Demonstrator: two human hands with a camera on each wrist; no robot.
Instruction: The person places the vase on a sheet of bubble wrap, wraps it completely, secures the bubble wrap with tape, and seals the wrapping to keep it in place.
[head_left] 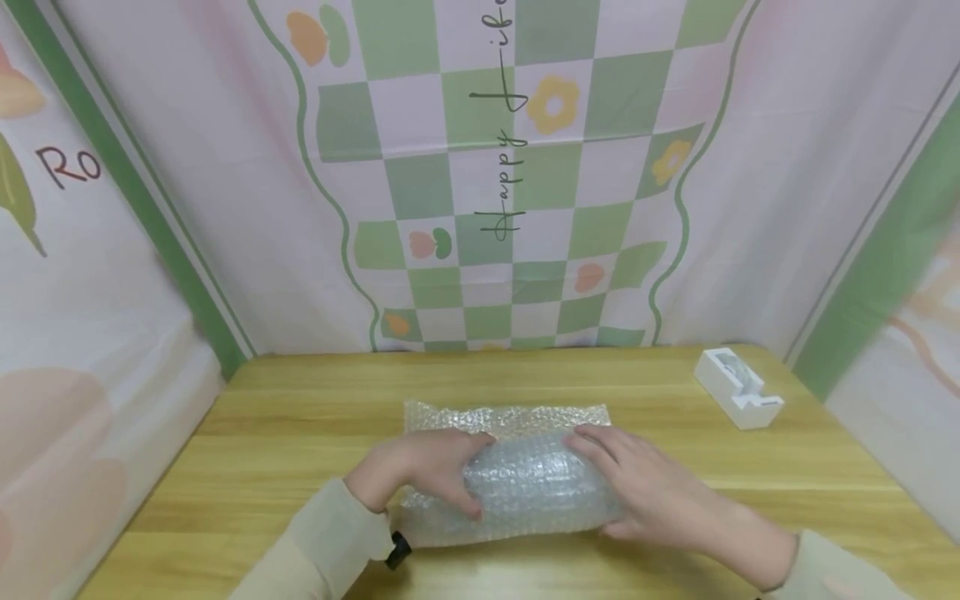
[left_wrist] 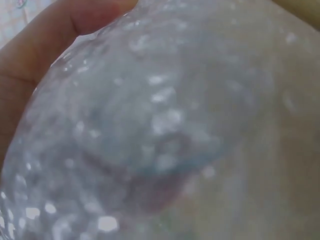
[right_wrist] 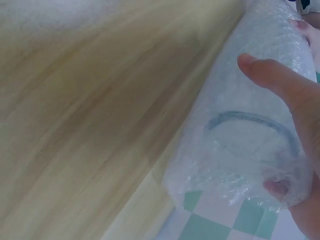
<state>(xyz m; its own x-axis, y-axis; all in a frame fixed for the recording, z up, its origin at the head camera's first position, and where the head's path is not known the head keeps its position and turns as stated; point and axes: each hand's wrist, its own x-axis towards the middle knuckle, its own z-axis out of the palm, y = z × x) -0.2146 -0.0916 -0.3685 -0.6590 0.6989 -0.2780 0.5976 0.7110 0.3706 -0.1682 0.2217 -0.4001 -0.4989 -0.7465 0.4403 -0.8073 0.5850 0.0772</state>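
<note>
A roll of clear bubble wrap lies crosswise near the front of the table, with a flat flap of the wrap spread behind it. My left hand grips its left end, thumb and fingers spread around it. At the other end, my right hand holds the roll with fingers over the top and thumb on the near side. A bluish curved edge shows through the wrap in the right wrist view; the thing inside is blurred. In the left wrist view, a finger curves over the bubble wrap.
A white tape dispenser stands at the back right of the wooden table. Printed cloth hangs behind the table and along both sides. A small black object shows at the left cuff.
</note>
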